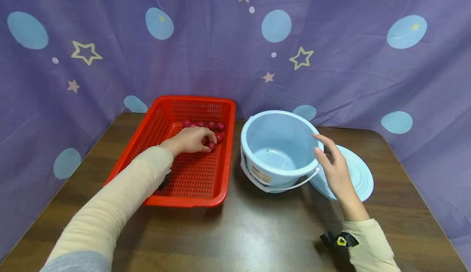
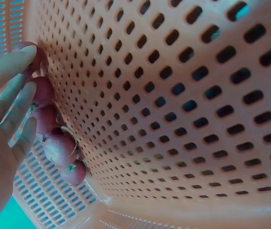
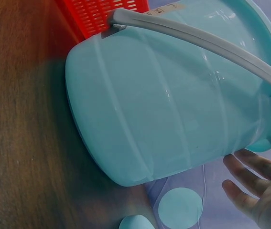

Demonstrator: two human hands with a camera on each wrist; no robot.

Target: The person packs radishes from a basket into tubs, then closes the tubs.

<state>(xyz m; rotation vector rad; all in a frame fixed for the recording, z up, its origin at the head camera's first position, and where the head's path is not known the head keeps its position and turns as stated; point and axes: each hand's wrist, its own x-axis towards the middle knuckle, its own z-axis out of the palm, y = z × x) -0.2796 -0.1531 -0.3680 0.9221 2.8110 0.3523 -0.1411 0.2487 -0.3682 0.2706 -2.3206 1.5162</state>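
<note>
Several red radishes lie along the far right side inside a red perforated basket. My left hand reaches into it, its thumb and fingers curled about one radish. In the left wrist view, the fingertips overlap a row of radishes along the basket wall. To the basket's right stands a light-blue bucket with its handle hanging down in front. My right hand is at the bucket's right rim, fingers loosely extended. In the right wrist view, its spread fingertips meet the outer wall.
A light-blue lid lies on the wooden table, right of the bucket and partly behind the right hand. A purple patterned cloth hangs behind the table. Small dark specks show on the bucket's floor.
</note>
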